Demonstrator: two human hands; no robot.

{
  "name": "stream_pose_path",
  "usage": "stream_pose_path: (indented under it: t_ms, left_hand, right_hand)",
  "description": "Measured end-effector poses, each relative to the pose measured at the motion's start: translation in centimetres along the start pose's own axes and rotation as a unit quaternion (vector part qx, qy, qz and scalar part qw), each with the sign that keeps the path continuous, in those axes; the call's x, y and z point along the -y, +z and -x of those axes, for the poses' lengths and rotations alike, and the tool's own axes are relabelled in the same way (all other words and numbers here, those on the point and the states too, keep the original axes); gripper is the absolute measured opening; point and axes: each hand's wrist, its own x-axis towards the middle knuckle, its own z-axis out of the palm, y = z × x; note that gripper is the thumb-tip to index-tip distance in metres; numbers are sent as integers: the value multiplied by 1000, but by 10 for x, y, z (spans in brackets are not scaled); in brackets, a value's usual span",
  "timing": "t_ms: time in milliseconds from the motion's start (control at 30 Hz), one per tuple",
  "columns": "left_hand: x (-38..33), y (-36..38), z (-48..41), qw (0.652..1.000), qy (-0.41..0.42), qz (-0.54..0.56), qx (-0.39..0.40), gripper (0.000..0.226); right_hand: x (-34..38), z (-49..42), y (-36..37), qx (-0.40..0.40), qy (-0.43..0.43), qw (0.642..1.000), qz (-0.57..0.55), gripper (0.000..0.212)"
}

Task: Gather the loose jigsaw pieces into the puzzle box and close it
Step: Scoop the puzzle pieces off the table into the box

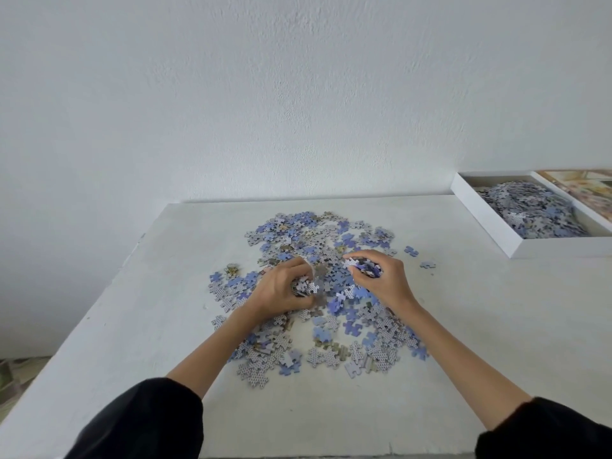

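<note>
A wide scatter of blue and grey jigsaw pieces [318,240] covers the middle of the white table [480,326]. My left hand [281,289] is curled around a clump of pieces in the heap's centre. My right hand [381,276], just to its right, is closed on a handful of pieces, lifted slightly off the table. The white puzzle box [486,220] lies open at the far right, with a mound of pieces inside. Its lid [583,187], printed with a picture, lies beside the box at the frame's right edge, partly cut off.
A white wall rises behind the table. Two stray pieces [410,250] lie right of the heap, between it and the box. The table's left edge drops to a floor with something patterned at the lower left corner [10,379].
</note>
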Motion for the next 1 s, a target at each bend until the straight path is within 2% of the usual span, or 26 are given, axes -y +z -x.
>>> stream_pose_path:
  t_ms: [100,200,333,533,733,1000]
  left_hand:
    - [1,0,1,997,-22,69,-8,20]
    - [1,-1,-2,993,-36,114,-20,29]
    - [-7,-7,-8,987,-45,155,-20,23]
    - [-19,-14,-25,980,-31,190,-49,16]
    - [-35,-24,-44,971,-21,225,-77,31]
    - [-54,-18,-68,966,-38,233,-107,26]
  right_hand:
    - [2,-3,-2,4,-7,1000,-19,27]
    - [3,-7,-4,20,-15,1000,-19,25]
    - [9,-14,-12,45,-11,998,-31,25]
    - [14,-29,-27,67,-23,997,-41,24]
    - [14,-45,-47,74,-30,996,-44,24]
    - [4,-62,-76,99,-46,993,-51,21]
